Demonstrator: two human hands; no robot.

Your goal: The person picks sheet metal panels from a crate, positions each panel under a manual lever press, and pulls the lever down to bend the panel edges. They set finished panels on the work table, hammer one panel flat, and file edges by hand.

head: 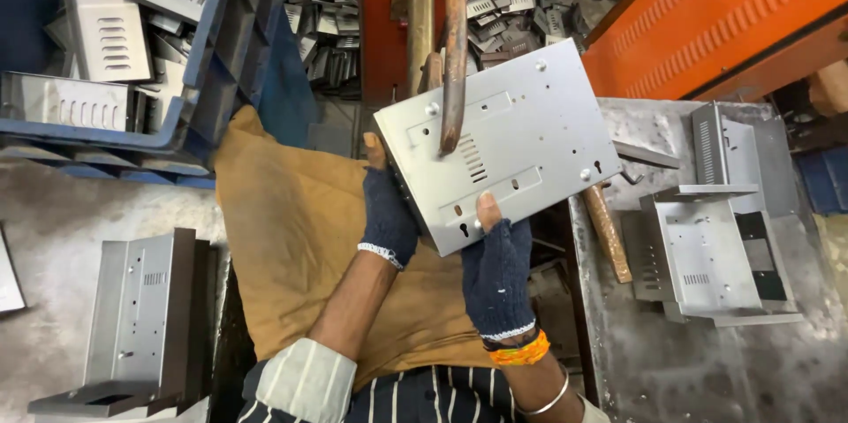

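Striped shirt at the bottom, then both gloved hands, left hand and right hand, clamped on the metal box under the rusty rod, looks mid-weld, and next spot needs careful shifting.

Grey metal plate, pale and matte, pricked with small slots and round holes, and gripping its lower edge are the left hand and right hand, both in dark navy knitted gloves with white-flecked cuffs; the right wrist shows an orange thread band and a silver bangle. Crossing the plate's face is a rust-brown rod, and beneath the plate lies a mustard-tan cloth, with a navy-and-white striped shirt lower still. Left of the plate sits a blue crate full of grey louvred pieces, right of it a bright orange ribbed machine panel.
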